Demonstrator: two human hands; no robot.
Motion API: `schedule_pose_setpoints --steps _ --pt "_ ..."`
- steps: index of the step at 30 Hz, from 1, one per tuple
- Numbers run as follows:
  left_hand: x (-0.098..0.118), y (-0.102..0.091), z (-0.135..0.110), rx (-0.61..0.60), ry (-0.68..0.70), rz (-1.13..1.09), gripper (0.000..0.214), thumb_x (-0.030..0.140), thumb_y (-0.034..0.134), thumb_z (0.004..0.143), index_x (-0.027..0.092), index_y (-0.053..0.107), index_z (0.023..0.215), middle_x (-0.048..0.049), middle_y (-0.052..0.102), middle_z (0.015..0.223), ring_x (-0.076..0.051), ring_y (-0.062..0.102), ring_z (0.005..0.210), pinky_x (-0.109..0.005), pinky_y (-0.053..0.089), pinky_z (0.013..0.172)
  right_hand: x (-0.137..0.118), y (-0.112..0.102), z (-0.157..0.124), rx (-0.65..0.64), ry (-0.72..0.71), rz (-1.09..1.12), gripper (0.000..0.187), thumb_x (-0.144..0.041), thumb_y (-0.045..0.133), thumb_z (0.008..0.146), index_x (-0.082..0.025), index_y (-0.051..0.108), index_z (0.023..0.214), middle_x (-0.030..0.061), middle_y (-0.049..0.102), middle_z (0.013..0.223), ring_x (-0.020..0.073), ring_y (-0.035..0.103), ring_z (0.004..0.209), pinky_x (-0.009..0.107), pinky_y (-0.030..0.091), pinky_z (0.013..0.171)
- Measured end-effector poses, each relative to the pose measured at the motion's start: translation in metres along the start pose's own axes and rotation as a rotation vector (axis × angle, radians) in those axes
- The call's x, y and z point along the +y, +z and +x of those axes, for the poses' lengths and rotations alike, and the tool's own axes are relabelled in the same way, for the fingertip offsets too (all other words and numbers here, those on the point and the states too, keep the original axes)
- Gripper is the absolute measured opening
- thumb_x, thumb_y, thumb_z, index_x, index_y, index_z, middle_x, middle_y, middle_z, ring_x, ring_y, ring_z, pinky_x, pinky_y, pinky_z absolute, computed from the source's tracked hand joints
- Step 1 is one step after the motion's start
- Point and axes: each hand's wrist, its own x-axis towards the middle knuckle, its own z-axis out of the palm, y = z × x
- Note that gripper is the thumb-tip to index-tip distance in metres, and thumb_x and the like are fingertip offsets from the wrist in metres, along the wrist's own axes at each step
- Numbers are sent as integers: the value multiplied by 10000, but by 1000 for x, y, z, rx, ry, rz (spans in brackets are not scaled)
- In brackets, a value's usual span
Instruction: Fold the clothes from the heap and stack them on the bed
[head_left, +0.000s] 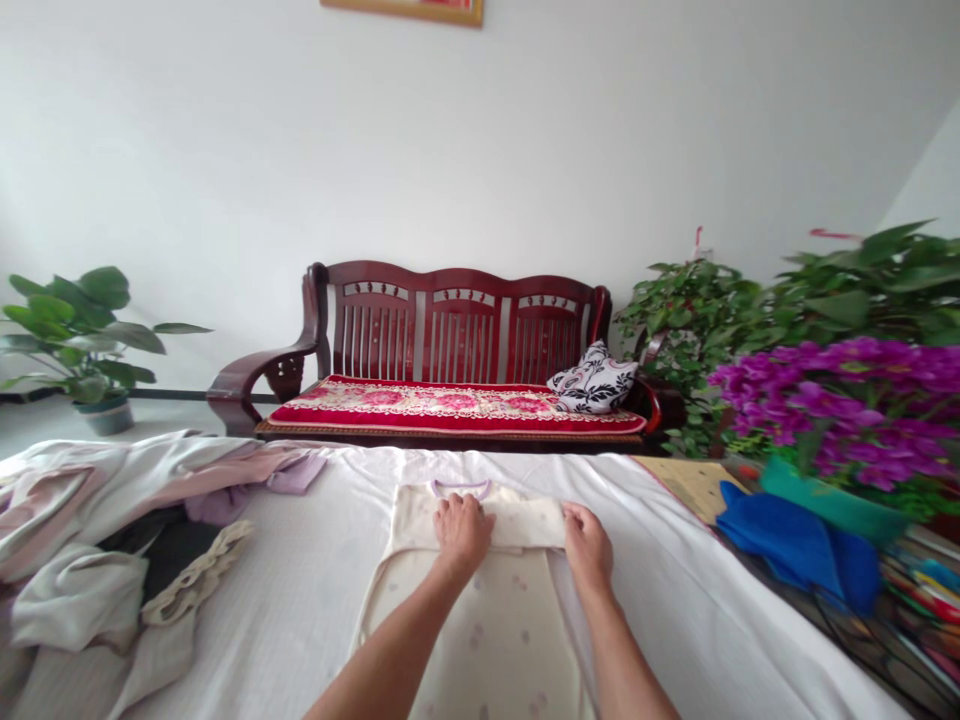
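Observation:
A cream long-sleeved top (495, 620) with small faint spots and a lavender neckline lies spread on a white cloth. Its sleeves are folded inward across the chest. My left hand (463, 530) rests on the folded sleeve just below the neckline, fingers lying flat and slightly apart. At the top's right side, my right hand (587, 545) pinches the edge of the folded sleeve between thumb and fingers. The lower hem is out of view, and my forearms cover parts of the body of the garment.
Crumpled clothes (82, 560) are heaped on the left of the white cloth (285, 620). On the right are a blue cloth (802, 545), purple flowers (840, 400) in a green pot and loose cables. A wooden bench (457, 330) with a patterned cushion (595, 380) stands behind.

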Motion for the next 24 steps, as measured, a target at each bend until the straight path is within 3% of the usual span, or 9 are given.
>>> schedule_pose_setpoints --steps 4,10,17,24 --pt "6 6 2 13 11 -83 178 262 589 867 180 695 985 -140 674 1137 -338 561 1162 -426 392 957 2 0 0 19 -14 28 525 -466 381 794 -186 729 1071 130 723 1170 306 640 1119 396 468 959" --pt "6 8 11 27 -18 -309 159 220 474 945 180 622 987 -77 717 866 -216 678 847 -290 445 741 5 0 1 44 -18 72 577 -490 362 782 -154 724 1081 156 712 1191 320 631 1137 420 460 984" --pt "-25 -4 26 100 -76 -493 350 153 484 915 110 517 1260 -45 685 817 -171 663 762 -250 457 697 8 4 2 48 -24 117 567 -507 360 787 -169 721 1064 141 730 1122 296 663 1050 401 493 916" --pt "-48 -18 22 148 -46 -547 476 101 457 880 194 504 1344 0 641 844 -127 607 660 -232 456 643 6 3 -1 27 -24 105 573 -528 368 794 -181 718 1084 129 731 1109 293 660 1048 403 489 913"
